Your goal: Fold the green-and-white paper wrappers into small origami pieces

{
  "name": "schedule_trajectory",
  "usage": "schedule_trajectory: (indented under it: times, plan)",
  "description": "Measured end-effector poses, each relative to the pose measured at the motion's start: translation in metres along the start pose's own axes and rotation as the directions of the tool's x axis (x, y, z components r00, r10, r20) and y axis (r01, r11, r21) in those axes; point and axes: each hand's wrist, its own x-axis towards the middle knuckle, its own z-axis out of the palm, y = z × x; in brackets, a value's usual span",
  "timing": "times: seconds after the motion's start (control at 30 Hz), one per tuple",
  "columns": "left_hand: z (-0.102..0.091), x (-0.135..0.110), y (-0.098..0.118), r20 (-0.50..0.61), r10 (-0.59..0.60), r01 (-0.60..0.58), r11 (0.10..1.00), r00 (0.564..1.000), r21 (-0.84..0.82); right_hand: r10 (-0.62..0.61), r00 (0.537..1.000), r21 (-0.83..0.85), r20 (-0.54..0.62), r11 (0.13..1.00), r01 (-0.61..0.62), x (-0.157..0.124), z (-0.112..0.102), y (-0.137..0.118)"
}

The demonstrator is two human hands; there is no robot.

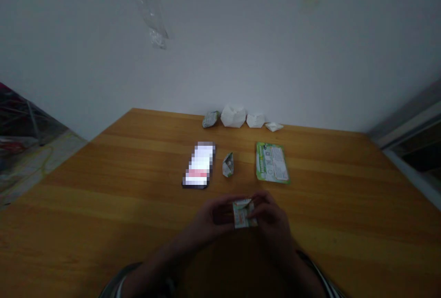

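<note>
Low over the near part of the wooden table, both hands hold a small folded piece of printed paper (241,215). My left hand (215,219) grips its left side, fingers behind and thumb below. My right hand (272,217) pinches the right side, thumb and fingers on the folded edge. A folded printed paper piece (228,165), boat-like in shape, lies just beyond the hands. To its left is a phone (200,164) with a lit, blurred screen. A green and white printed sheet or packet (272,163) lies to the right.
Along the wall stand a printed folded paper (210,119), two white folded papers (233,117) and a small white paper boat (274,126). The wooden table (113,160) meets a pale wall (220,59). Clear plastic film (148,3) hangs on the wall.
</note>
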Motion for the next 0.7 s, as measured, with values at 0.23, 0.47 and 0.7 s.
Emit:
schedule_trajectory:
  times: [0.23, 0.47, 0.7]
  plan:
    - [0.0, -0.002, 0.007, -0.07, 0.02, -0.013, 0.995, 0.997, 0.104, 0.065, 0.994, -0.017, 0.085, 0.998, -0.064, 0.003, -0.003, -0.007]
    - [0.002, 0.002, -0.003, -0.154, 0.122, -0.068, 0.946, 0.98, 0.318, 0.193, 0.98, 0.064, -0.04, 0.98, -0.19, -0.001, 0.01, 0.001]
    - [0.0, 0.0, -0.02, 0.047, 0.391, -0.235, 0.449, 0.919, 0.862, 0.315, 0.94, 0.071, -0.131, 0.949, -0.308, -0.005, 0.019, -0.002]
